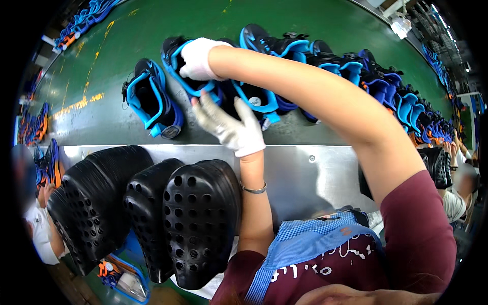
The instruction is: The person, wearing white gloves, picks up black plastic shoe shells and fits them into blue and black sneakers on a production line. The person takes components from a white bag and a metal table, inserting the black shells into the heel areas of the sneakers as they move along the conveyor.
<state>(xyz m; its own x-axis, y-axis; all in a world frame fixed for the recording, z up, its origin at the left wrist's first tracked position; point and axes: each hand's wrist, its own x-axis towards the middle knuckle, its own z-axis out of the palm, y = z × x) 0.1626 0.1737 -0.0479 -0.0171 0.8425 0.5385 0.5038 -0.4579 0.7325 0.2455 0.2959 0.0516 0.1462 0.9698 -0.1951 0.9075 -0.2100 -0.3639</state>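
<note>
In a white glove, my left hand point(234, 129) spreads its fingers beside the heel of a black sneaker with bright blue lining point(173, 56). Its fingertips are at the heel; whether they press on it I cannot tell. My right hand point(200, 58), also gloved in white, reaches across from the right with curled fingers in that sneaker's opening. What they grip, if anything, is hidden. A similar sneaker point(150, 99) stands to the left, its opening toward me. Close on the right is another sneaker point(254, 96), partly covered by my hands and right arm.
The sneakers line a green conveyor belt point(122, 46) in a row running off right. A metal ledge point(315, 168) borders it on my side. Stacked black perforated sole-shaped pieces point(201, 218) stand at my left. A blue basket point(129, 284) sits below. Other people work at both sides.
</note>
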